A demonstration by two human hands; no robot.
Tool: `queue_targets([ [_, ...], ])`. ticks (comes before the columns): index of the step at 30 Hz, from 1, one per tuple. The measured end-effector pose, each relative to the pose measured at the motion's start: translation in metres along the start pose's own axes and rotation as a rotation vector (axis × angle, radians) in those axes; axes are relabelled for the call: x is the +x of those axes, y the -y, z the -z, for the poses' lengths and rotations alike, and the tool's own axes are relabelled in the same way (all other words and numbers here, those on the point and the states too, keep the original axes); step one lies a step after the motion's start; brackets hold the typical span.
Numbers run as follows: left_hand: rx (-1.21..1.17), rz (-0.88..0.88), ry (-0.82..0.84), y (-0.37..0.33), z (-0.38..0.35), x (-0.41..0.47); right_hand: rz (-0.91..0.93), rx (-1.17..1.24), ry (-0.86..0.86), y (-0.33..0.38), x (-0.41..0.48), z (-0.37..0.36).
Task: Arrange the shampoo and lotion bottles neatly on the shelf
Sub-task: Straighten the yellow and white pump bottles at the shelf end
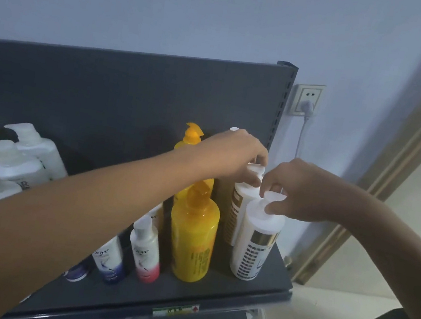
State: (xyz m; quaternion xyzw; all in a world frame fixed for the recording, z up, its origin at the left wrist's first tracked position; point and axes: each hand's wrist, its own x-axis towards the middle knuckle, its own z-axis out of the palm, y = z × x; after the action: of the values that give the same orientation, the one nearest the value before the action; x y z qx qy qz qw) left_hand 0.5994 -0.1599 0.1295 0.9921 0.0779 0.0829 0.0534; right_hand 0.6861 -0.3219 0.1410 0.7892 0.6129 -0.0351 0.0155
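As both hands are at the right end of the shelf [226,288], I read the step in hand as squaring up the pump bottles there, with most of the placing done. The shelf is a dark board with a dark back panel [106,85]. A group of white bottles [13,167] stands crowded toward its left end.

Near the right edge, two white-and-gold pump bottles stand in file. The front bottle [253,249] is close to the front right corner, and the second bottle [237,211] is just behind it, toward the back panel. Just left of them stands a yellow bottle [192,240] with a rear yellow bottle [191,140] behind it. Further left, two small Dove bottles [146,253] stand near the front edge.

My right hand [305,191] pinches the front bottle's pump head [275,197] between thumb and fingertips. My left hand [234,157] reaches over the yellow pair, fingers curled on the second bottle's pump head [255,169].

I judge the next move calls for small twists so that both spouts face one way. They should be made without shoving the tall bodies, which stand close together near the edge and could tip.
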Motion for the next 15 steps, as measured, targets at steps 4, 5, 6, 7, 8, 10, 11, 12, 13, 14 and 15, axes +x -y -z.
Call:
queue_targets([
  [4,-0.032,0.034,-0.005,-0.003,-0.01,0.001,0.025,0.032,-0.04,0.0,0.0,-0.001],
  [5,-0.058,0.051,-0.025,-0.003,-0.012,0.001,0.031,0.039,-0.047,0.0,-0.001,-0.002],
  [6,-0.076,0.065,-0.04,-0.002,-0.013,0.002,0.035,0.047,-0.053,0.001,0.0,-0.002],
  [7,-0.084,0.069,-0.047,-0.001,-0.013,0.002,0.037,0.055,-0.061,0.001,0.0,-0.002],
  [8,-0.086,0.065,-0.05,0.0,-0.013,0.003,0.037,0.061,-0.067,0.001,0.0,-0.002],
  [10,-0.093,0.047,-0.058,0.002,-0.014,0.003,0.031,0.068,-0.071,0.002,-0.001,-0.001],
  [11,-0.098,0.042,-0.065,0.003,-0.014,0.002,0.03,0.071,-0.071,0.002,-0.001,0.0],
  [12,-0.102,0.042,-0.074,0.004,-0.014,0.002,0.03,0.074,-0.07,0.001,-0.002,0.0],
  [13,-0.103,0.043,-0.082,0.005,-0.015,0.002,0.03,0.076,-0.071,0.001,-0.002,0.0],
  [14,-0.102,0.045,-0.085,0.006,-0.015,0.002,0.028,0.078,-0.073,0.002,-0.003,0.0],
  [15,-0.099,0.046,-0.084,0.007,-0.016,0.002,0.026,0.08,-0.076,0.002,-0.003,0.0],
])
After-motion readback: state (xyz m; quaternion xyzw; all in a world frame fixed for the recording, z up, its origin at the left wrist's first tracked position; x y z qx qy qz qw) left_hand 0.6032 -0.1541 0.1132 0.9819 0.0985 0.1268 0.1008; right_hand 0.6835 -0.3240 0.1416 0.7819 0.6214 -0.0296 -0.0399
